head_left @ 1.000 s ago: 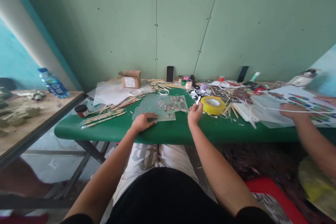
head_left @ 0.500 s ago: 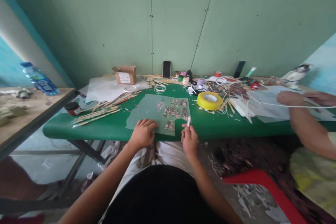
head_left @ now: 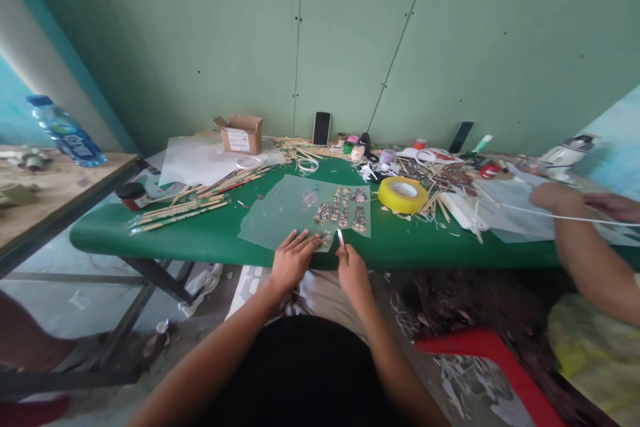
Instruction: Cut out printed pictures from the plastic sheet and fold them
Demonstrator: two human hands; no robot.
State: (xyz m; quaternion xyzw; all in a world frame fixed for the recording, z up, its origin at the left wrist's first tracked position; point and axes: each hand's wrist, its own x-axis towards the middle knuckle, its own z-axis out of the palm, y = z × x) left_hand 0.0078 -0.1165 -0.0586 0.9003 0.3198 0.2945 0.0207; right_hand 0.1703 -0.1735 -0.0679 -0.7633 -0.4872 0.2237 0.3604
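Sheet — partly under left hand, just beside right hand.

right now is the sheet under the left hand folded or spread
Spread: the translucent sheet lies flat on the green table, left hand at its near edge.

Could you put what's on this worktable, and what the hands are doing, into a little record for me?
Left hand: flat on a see-through sheet
Right hand: holding a slim white tool by the sheet's near edge; contact unclear
On sheet: small patterned pieces
Right of sheet: yellow tape roll
Behind: cardboard box, phone
Table: green top
Far right: another person's arm
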